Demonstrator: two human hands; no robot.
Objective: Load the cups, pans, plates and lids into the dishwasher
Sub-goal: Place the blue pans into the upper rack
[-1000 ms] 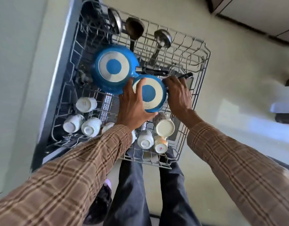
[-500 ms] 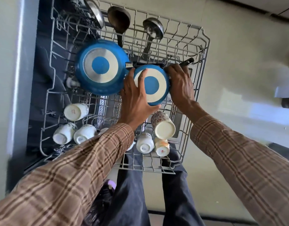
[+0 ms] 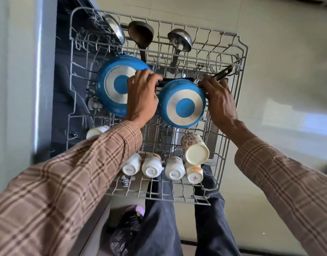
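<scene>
Over rack (image 3: 240, 100) | left hand (image 3: 142, 97) fingers curled on large pan (image 3: 111, 87) handle | right hand (image 3: 219, 100) grasping small pan (image 3: 183, 106) handle

Pale tiled floor (image 3: 280, 43), sunlit

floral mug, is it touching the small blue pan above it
Apart. The head view shows bare rack wires between the floral mug and the lower rim of the small blue pan.
</scene>
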